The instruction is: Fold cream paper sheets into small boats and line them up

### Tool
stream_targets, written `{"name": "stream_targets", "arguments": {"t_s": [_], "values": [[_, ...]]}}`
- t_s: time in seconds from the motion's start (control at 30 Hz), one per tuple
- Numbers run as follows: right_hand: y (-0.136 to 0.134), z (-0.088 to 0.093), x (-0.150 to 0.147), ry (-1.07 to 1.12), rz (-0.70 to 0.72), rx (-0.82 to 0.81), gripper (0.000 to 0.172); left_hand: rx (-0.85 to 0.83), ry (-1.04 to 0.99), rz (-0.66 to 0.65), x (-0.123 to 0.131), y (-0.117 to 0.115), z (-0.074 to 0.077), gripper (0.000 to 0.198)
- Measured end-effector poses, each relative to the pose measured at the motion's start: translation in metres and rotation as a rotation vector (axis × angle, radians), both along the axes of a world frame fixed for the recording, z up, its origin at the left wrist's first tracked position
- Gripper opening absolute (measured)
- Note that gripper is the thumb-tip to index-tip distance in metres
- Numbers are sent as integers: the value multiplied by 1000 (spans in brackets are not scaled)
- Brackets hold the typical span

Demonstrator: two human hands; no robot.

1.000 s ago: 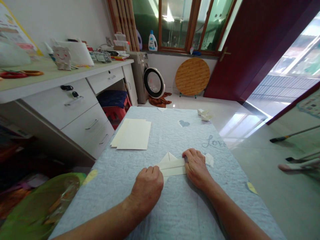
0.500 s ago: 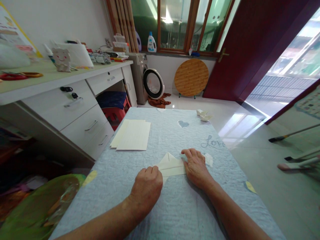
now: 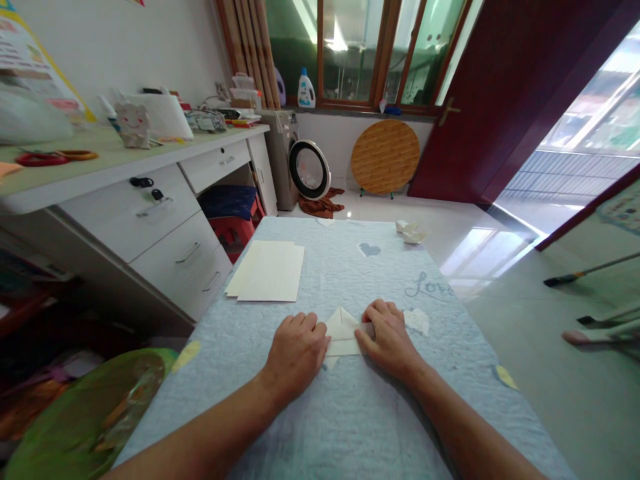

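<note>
Pinching folded paper (image 3: 343, 331), hands (image 3: 297, 348) (image 3: 389, 339) half-curled at its ends; blue quilted cloth (image 3: 350, 427) beneath, washing machine (image 3: 280, 160) beyond.

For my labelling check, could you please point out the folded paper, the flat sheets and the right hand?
Folded paper (image 3: 342, 331), head view: visible middle.
Flat sheets (image 3: 271, 272), head view: top sheet's middle.
Right hand (image 3: 389, 337), head view: its back.

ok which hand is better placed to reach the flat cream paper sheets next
Likely the left hand: though touching the folded cream paper, it is nearer those flat sheets; the right hand is farther off.
</note>
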State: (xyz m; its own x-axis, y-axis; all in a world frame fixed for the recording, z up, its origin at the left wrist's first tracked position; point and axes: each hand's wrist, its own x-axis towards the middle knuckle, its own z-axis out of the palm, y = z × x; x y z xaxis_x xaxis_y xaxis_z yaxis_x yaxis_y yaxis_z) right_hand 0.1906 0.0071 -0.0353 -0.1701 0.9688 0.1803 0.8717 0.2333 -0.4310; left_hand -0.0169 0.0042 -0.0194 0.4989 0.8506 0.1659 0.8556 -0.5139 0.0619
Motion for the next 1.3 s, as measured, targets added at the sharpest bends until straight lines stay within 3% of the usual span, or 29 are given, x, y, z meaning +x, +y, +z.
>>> {"name": "stream_targets", "arguments": {"t_s": [0.1,0.23,0.3,0.47,0.63,0.83,1.0,1.13,1.3], "values": [[1,-2,2,135,25,-1,7,-24,-218,-5,0,7,-6,9],[1,-2,2,331,59,-11,4,-152,-653,-60,1,16,-14,52],[1,-1,1,394,73,-10,6,-291,-805,-43,1,19,-14,59],[0,3,-2,582,51,-37,8,-646,-1091,-49,2,24,-9,17],[0,4,-4,760,101,-226,18,-835,-1362,-2,6,24,-12,22],[-1,6,-3,768,167,-235,23,-897,-1399,-49,8,23,-18,28],[-1,5,-3,770,192,-232,22,-779,-1325,-55,5,23,-19,27],[-2,4,-3,768,208,-216,20,-681,-1232,-12,4,23,-16,14],[0,0,-3,923,187,-280,16,-779,-1389,5,5,22,-13,20]]}}
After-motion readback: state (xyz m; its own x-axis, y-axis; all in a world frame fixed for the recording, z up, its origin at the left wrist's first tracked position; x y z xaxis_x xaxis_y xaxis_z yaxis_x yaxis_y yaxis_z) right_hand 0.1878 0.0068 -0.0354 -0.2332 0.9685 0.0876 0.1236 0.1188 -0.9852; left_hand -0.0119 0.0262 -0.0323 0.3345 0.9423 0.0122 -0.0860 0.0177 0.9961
